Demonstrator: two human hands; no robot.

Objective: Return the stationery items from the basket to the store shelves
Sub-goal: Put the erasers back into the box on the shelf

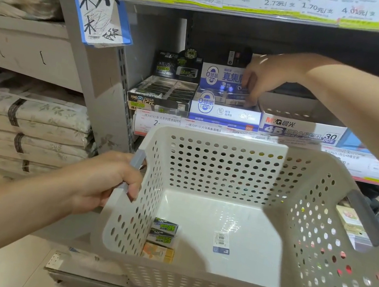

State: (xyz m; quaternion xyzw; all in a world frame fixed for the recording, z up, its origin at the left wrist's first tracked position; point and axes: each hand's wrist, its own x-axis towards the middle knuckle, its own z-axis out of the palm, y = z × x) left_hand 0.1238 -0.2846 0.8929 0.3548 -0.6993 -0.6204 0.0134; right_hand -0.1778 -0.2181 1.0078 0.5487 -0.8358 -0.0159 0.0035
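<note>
My left hand (109, 180) grips the grey handle of a white perforated basket (317, 236) held in front of the shelf. Inside, at the bottom left, lie two green-and-black erasers (164, 231) and a yellow-orange one (157, 253); a barcode sticker (221, 242) is on the floor of the basket. My right hand (264, 80) reaches into the blue-and-white eraser display box (225, 113) on the shelf, fingers pinched around a small eraser at the box's right side; the item is mostly hidden by my fingers.
A black eraser display box (161, 97) stands left of the blue one, a white 4B eraser box (301, 130) to its right. Price labels (186, 125) line the shelf edge. Folded bedding (26, 124) is stacked on the left shelves. The upper shelf (252, 15) overhangs.
</note>
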